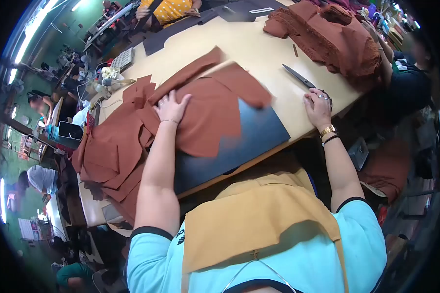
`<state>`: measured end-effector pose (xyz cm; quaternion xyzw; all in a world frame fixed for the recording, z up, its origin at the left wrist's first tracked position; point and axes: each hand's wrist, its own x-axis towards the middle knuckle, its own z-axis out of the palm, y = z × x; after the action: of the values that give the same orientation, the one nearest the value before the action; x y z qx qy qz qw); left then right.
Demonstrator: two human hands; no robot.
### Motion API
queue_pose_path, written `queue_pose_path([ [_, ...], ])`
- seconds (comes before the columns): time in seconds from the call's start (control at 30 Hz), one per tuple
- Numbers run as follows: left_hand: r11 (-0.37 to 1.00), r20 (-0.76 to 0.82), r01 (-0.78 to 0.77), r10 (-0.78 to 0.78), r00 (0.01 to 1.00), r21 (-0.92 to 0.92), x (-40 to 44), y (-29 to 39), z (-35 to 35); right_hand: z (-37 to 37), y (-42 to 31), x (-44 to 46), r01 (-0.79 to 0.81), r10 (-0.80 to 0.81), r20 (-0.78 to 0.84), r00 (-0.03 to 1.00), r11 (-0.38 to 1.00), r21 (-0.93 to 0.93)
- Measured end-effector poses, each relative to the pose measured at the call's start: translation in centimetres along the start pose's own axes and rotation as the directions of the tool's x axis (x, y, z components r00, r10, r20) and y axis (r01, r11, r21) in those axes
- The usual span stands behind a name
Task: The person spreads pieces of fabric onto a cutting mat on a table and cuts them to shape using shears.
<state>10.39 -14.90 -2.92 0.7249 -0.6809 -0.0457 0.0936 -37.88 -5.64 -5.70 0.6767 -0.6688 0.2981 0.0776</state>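
Cloth (pixel 205 115) on board (pixel 266 128) could skew if splayed, merely resting left grip (pixel 172 106) drags; right grip (pixel 319 108) seems curled round scissors (pixel 298 75).

The cloth (pixel 200 105) is rust brown, the board (pixel 259 129) dark blue, table (pixel 239 44) cream, apron (pixel 259 219) tan, shirt (pixel 361 232) turquoise edged in black; a co-worker's garment (pixel 170 11) is yellow with white dots.

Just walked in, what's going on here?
A person is working with rust-brown cloth at a table. The left hand lies spread on the cloth, which partly covers a dark board. The right hand holds scissors at the table's edge, blades pointing away. More brown pieces lie to the left, and a heap of cloth sits at the far right.
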Motion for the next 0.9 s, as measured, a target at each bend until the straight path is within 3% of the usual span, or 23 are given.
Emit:
queue_pose_path([
  [0.07, 0.973, -0.137, 0.225, -0.215, 0.967, 0.060, 0.9, -0.6, 0.8, 0.1, 0.4, 0.0, -0.005, 0.005, -0.006, 1.000, 1.000, 0.025],
  [0.1, 0.991, -0.151, 0.123, -0.113, 0.982, 0.060, -0.1, -0.3, 1.2, 0.3, 0.7, 0.3, 0.003, -0.002, -0.021, 1.000, 0.999, 0.042],
  [0.17, 0.991, -0.002, -0.088, 0.089, 0.996, 0.104, -5.0, 1.2, 0.1, 0.4, 0.9, -0.1, -0.004, 0.007, -0.035, 0.999, 0.997, 0.080],
  [0.47, 0.958, 0.154, -0.266, 0.248, 0.957, 0.107, -10.4, -4.6, -3.5, -0.4, 1.6, 0.4, 0.024, -0.022, -0.067, 0.998, 0.999, 0.028],
  [0.57, 0.936, 0.182, -0.321, 0.294, 0.938, 0.142, -10.1, -6.4, -4.9, -2.5, 1.5, 1.5, -0.135, 0.130, 0.143, 0.981, 0.990, 0.030],
  [0.6, 0.927, 0.166, -0.347, 0.323, 0.932, 0.144, -10.0, -6.5, -5.2, -1.9, 2.6, 1.9, -0.123, 0.116, 0.094, 0.989, 0.989, 0.079],
  [0.7, 0.901, 0.056, -0.417, 0.413, 0.909, 0.118, -8.7, -3.8, -5.3, -3.2, 4.1, 3.5, -0.293, 0.290, 0.364, 0.885, 0.955, -0.048],
  [0.9, 0.835, -0.075, -0.550, 0.547, 0.834, -0.027, -5.4, 8.1, -1.4, -3.4, 3.2, 5.1, -0.232, 0.312, 0.511, 0.801, 0.948, -0.216],
])
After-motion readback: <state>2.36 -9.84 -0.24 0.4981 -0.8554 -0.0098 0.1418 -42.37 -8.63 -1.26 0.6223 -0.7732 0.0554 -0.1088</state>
